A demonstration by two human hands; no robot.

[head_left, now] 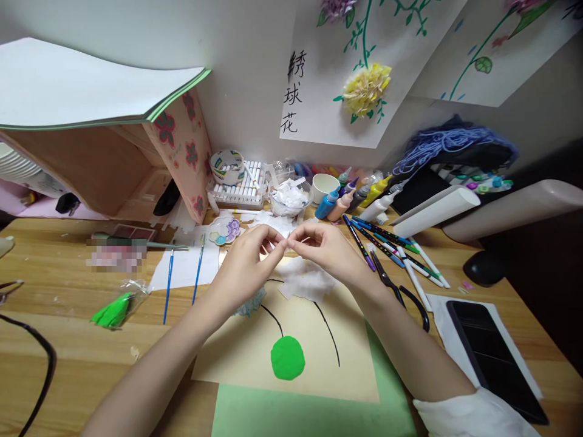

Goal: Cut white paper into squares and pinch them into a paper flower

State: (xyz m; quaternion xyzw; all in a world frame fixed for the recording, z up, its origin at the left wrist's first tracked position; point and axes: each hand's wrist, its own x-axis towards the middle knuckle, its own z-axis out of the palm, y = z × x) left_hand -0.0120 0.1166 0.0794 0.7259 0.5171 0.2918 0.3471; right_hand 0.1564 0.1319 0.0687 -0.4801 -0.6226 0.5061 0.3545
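Forearms (170, 358), hands (250, 255) pinched together, white paper (312, 282) crosswise

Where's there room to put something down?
Bare wood below the green lump, between the curved black thing and the left forearm. Also, the green sheet below the cream paper. It's crowded beyond and beside the right hand: paint bottles, pens, scissors.

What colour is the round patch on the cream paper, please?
The round patch is bright green, seen best in the head view.

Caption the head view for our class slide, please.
Left hand and right hand meet fingertip to fingertip, with cream paper bearing a green disc below.
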